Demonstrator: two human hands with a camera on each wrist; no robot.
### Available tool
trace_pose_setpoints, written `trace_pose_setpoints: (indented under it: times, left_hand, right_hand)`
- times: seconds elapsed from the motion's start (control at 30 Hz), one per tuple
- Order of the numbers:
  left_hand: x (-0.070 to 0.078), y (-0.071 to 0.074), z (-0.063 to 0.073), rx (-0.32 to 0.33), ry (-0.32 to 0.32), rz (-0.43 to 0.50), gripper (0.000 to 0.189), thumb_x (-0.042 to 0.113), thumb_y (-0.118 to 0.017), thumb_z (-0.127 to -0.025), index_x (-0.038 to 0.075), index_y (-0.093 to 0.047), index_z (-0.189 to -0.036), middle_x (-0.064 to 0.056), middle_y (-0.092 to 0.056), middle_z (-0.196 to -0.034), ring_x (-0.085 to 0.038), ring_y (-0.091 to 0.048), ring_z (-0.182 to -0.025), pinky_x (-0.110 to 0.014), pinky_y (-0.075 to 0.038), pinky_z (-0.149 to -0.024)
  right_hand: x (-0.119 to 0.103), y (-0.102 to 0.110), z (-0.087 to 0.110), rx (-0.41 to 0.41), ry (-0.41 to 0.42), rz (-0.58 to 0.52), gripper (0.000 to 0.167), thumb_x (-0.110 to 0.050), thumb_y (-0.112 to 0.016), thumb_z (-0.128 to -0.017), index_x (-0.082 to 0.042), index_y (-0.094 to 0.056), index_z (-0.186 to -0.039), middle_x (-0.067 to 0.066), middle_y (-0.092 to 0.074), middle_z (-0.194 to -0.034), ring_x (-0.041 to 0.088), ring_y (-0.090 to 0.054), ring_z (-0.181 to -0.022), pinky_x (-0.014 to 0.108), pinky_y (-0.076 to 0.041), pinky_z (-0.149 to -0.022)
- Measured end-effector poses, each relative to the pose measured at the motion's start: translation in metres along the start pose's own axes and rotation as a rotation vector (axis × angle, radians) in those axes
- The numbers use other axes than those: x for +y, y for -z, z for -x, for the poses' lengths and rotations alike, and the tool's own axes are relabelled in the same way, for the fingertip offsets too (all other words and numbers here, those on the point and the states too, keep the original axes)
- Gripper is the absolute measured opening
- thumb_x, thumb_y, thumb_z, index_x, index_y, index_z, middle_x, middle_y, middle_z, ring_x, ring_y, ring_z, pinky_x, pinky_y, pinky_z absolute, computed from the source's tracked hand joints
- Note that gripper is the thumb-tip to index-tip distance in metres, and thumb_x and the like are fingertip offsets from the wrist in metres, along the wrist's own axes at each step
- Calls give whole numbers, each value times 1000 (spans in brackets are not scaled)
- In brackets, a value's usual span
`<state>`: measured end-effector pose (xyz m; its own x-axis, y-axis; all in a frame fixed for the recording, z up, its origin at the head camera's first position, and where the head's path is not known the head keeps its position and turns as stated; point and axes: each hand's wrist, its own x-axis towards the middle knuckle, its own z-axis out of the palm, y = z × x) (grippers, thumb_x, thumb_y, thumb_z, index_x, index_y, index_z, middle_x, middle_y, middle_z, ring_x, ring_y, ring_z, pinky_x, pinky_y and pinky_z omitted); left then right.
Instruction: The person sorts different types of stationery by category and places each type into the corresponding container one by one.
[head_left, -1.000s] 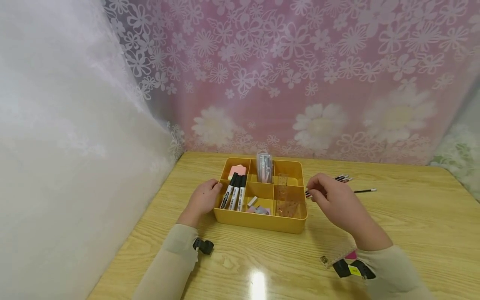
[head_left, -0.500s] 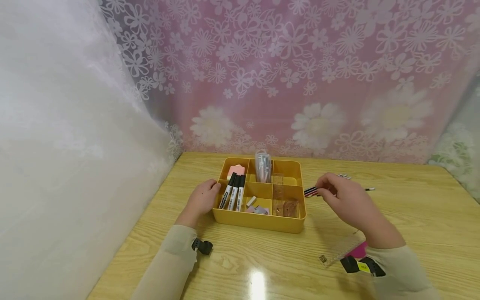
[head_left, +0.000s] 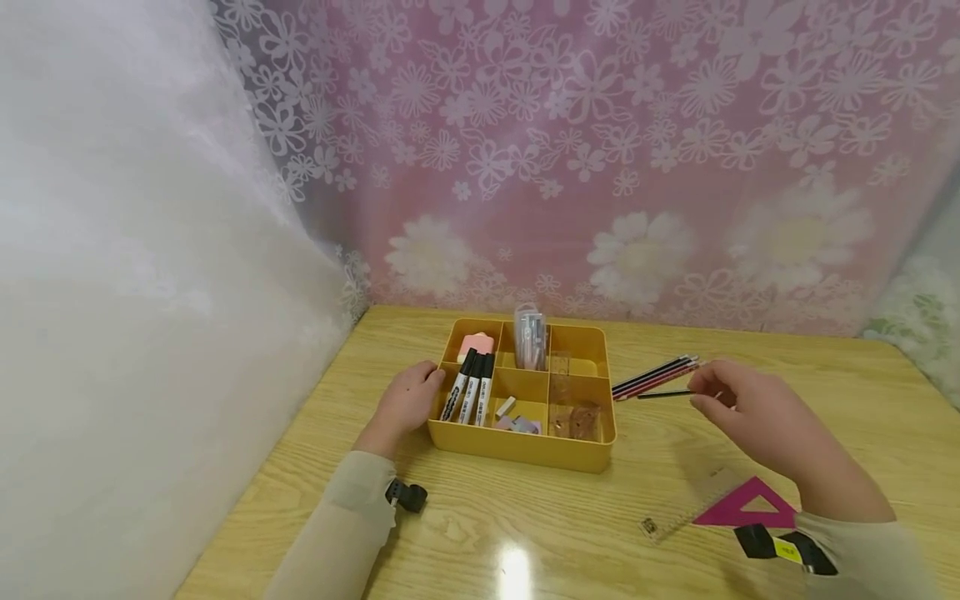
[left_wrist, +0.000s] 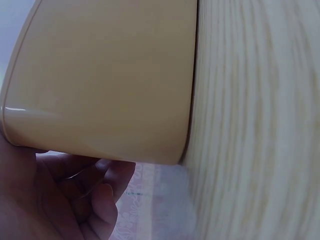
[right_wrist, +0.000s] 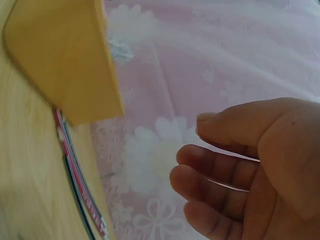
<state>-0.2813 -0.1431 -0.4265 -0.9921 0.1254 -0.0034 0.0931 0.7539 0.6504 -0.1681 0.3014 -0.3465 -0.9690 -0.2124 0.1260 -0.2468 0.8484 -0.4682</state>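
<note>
My left hand (head_left: 405, 402) grips the left side of a yellow divided organizer box (head_left: 517, 448); in the left wrist view its fingers (left_wrist: 102, 200) curl by the box's smooth wall (left_wrist: 110, 75). My right hand (head_left: 772, 421) hovers over the table, right of the box, fingers loosely bent and holding nothing, as the right wrist view confirms. Several pencils (head_left: 654, 377) lie bunched against the box's right side. A dark pencil (head_left: 663, 394) lies apart, its far end hidden by the right hand. In the right wrist view the pencils (right_wrist: 80, 190) run along the table from the box corner.
The box holds black-capped markers (head_left: 470, 387), a pink item (head_left: 476, 345), a clear pouch of pens (head_left: 530, 337), erasers (head_left: 519, 424) and transparent rulers (head_left: 573, 421). A clear ruler (head_left: 675, 512) and magenta set square (head_left: 738, 507) lie in front right. A floral curtain (head_left: 525, 208) hangs behind.
My right hand has moved right, away from the box and the pencil bunch, with its fingers now empty. More of the pencils and the set square show. The left hand stays on the box.
</note>
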Motion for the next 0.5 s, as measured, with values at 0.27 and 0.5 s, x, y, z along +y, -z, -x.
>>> trace_pose_setpoints:
  times: [0.27,0.5]
  left_hand:
    - [-2,-3,0,1,27,-1,42,38,-38,-110,9,-64,-126,-9,-66,-111,-26,-58,-90,-45,-49,-84]
    - [0,-1,-1,7,26,15,42,38,-38,-110,9,-64,-125,-9,-66,-113,-27,-59,-93,-47,-49,-86]
  right_hand:
    - [27,-12,12,-157,18,41,24,-21,-73,-95,-13,-66,-116,-3,-67,-106,15,-61,-87,34,-54,-69]
    - [32,-42,14,-390,114,-26,29,-24,-78,-88,-25,-68,-115,-4,-58,-105,14,-54,-88,29,-48,-69]
